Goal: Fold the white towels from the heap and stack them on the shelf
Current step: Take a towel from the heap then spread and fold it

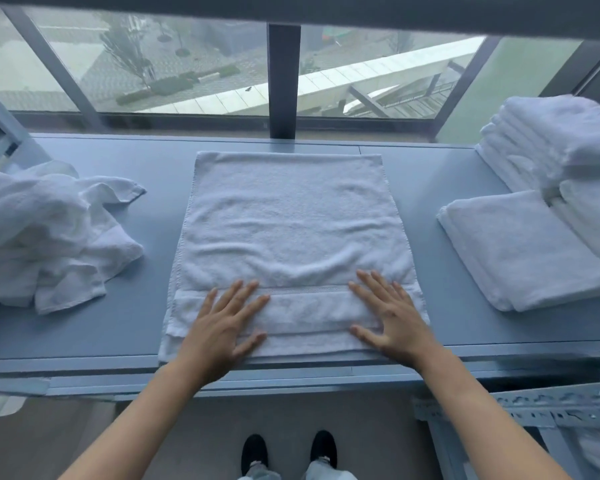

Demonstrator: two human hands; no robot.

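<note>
Both hands (222,327) (388,317) flat on towel (291,223), shelf (118,306)

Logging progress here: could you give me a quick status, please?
Left hand and right hand open, pressing the towel flat. The heap at left, folded stack at right. Nothing in the way.

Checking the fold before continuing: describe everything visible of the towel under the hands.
The white terry towel lies spread flat, rippled, in the middle of the blue-grey surface, stitched hems along its sides. Its near edge shows layered folds and a woven band. The left hand and right hand press flat on that near part.
</note>
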